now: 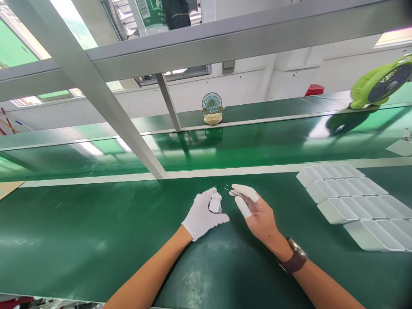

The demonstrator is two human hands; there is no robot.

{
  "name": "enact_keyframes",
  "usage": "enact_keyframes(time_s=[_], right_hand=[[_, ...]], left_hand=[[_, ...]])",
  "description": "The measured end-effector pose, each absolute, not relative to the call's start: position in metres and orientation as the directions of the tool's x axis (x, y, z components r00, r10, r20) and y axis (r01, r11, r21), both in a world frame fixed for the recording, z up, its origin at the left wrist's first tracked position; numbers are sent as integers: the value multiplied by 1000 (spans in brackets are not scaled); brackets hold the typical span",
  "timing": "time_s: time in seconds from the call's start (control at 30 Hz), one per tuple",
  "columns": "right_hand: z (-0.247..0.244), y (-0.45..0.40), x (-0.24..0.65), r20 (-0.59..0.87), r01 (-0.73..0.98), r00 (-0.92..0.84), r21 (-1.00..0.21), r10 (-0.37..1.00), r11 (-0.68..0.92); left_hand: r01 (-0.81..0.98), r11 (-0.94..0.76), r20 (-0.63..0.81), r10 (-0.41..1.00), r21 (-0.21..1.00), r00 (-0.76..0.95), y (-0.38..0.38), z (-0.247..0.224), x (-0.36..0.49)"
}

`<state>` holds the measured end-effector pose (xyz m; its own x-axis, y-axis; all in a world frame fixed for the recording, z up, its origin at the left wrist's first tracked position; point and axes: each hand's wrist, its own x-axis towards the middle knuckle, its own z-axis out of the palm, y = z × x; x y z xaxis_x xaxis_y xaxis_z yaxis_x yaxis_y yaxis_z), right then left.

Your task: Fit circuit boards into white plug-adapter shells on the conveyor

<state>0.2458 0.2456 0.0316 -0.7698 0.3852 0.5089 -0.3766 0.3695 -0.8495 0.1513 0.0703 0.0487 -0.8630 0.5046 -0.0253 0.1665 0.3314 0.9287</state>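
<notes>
Holding a small white piece (215, 203) within its curled fingers, the white-gloved left hand (202, 216) is over the green worktop (80, 227); just to its right, the right hand (261, 214), fingers partly capped, pinches thin metal tweezers (240, 194), tips pointing toward the piece; farther right lie divided white trays (334, 210).

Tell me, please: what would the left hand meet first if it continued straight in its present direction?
Probably the thin tweezers-like tool in the right hand: its tips lie just ahead of the white piece that the left hand holds. Depth is unclear; it might miss.
</notes>
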Motion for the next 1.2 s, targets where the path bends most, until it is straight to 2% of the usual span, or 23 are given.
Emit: enact_keyframes(time_s=[0.07,0.13,0.17,0.23,0.3,0.33,0.4,0.43,0.5,0.53,0.6,0.67,0.73,0.83,0.97,1.2], right_hand=[[29,247,249,592,-430,-752,-774,290,465],[29,246,253,679,-485,-719,-644,150,591],[29,244,255,705,-515,-707,-570,59,640],[29,237,258,741,-606,-659,-424,-126,673],[28,230,260,754,-672,-605,-312,-255,672],[27,226,260,756,-681,-587,-271,-288,680],[27,221,260,748,-666,-588,-231,-308,709],[27,220,260,732,-648,-610,-240,-303,723],[27,220,261,700,-609,-661,-291,-269,738],[27,221,261,686,-582,-689,-330,-235,743],[26,223,261,657,-509,-741,-417,-137,753],[23,226,260,619,-425,-784,-500,-31,755],[18,228,258,554,-340,-831,-574,47,745],[10,230,254,443,-250,-893,-638,82,728],[1,231,250,308,-181,-950,-686,56,705],[-12,231,240,93,-54,-995,-772,29,634]], left_hand=[[228,310,82,420,923,-904,66,67,152],[285,296,193,305,912,-933,60,87,157],[306,309,215,295,900,-931,58,95,161],[283,352,118,425,892,-898,53,104,172],[146,357,-108,602,922,-791,52,103,185],[49,338,-197,655,940,-730,52,100,190],[-111,251,-260,699,962,-666,51,95,195],[-147,201,-246,692,969,-678,50,93,195],[-92,162,-174,617,982,-767,41,93,184],[-10,190,-116,553,982,-825,32,93,174],[188,363,33,393,913,-919,5,93,142],[272,613,131,266,742,-955,-34,88,101],[210,876,148,161,434,-976,-79,79,60],[75,955,128,39,287,-991,-139,61,16],[-3,973,71,-20,233,-997,-186,43,-2],[13,966,72,-6,258,-997,-210,31,7]])
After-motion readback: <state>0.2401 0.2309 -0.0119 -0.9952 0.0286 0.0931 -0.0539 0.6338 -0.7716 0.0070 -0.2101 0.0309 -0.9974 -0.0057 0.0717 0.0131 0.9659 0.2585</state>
